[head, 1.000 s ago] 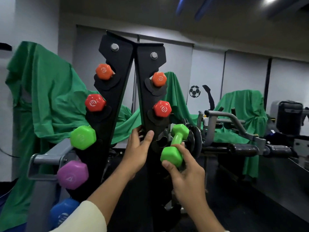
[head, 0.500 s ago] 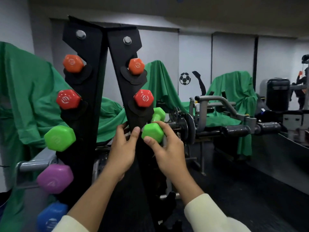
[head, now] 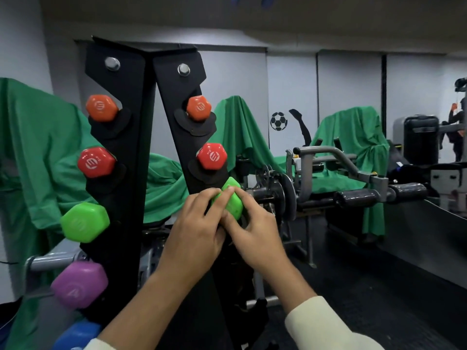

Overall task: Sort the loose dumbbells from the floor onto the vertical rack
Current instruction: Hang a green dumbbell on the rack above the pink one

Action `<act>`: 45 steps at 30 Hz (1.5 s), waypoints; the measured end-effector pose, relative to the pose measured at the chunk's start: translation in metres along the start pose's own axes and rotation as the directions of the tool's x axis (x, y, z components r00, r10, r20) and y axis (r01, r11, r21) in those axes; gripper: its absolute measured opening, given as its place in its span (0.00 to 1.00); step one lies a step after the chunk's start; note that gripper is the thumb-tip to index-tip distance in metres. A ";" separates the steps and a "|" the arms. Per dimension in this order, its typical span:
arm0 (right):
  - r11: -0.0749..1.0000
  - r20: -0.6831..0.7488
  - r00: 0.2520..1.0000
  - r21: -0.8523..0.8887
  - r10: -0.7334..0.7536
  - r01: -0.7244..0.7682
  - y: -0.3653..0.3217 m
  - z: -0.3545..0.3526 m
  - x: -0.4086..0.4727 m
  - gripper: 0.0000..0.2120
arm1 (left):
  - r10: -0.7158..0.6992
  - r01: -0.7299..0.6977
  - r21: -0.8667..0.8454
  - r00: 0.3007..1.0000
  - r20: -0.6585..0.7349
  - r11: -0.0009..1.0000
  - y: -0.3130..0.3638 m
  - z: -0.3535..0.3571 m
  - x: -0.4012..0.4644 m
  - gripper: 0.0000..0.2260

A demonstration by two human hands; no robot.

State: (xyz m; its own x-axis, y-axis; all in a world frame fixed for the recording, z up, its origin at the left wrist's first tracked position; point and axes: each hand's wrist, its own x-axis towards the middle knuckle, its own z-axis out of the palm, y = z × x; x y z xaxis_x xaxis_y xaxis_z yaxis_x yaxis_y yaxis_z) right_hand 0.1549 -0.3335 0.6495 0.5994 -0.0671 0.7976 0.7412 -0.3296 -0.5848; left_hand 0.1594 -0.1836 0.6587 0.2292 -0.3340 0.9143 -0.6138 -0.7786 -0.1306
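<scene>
A tall black vertical rack [head: 131, 137] stands right in front of me. Its left arm carries an orange dumbbell [head: 101, 108], a red one [head: 94, 162], a green one [head: 84, 222], a purple one [head: 78, 284] and a blue one [head: 75, 335]. The right arm carries an orange dumbbell [head: 198, 108] and a red dumbbell [head: 212, 156]. Just below that red one, both hands hold a green dumbbell [head: 231, 202] against the rack's right arm. My left hand [head: 195, 231] grips its near end from the left; my right hand [head: 250, 229] grips it from the right. Fingers hide much of it.
Green cloths [head: 38, 147] cover equipment behind the rack. A grey weight machine [head: 328, 173] with padded rollers stands to the right, close behind the held dumbbell. A black weight stack [head: 420, 140] sits at the far right. Dark floor [head: 379, 286] lies at lower right.
My right hand has carried the green dumbbell up and left to the rack's right arm. My left hand has come off the rack edge and joined it on the dumbbell.
</scene>
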 end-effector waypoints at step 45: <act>0.987 -0.235 0.966 -0.143 -0.106 0.074 -0.014 0.007 -0.008 0.15 | -0.775 0.681 -0.595 0.614 0.149 0.426 -0.053 0.029 -0.003 0.20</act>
State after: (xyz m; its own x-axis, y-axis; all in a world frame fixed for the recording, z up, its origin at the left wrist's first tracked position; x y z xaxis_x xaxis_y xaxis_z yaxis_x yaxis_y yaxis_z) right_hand 0.1417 -0.3216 0.6499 0.4293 -0.2511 0.8675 0.7327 -0.4647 -0.4971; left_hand 0.2130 -0.1566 0.6515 0.7290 0.3189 0.6057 -0.5549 -0.2429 0.7957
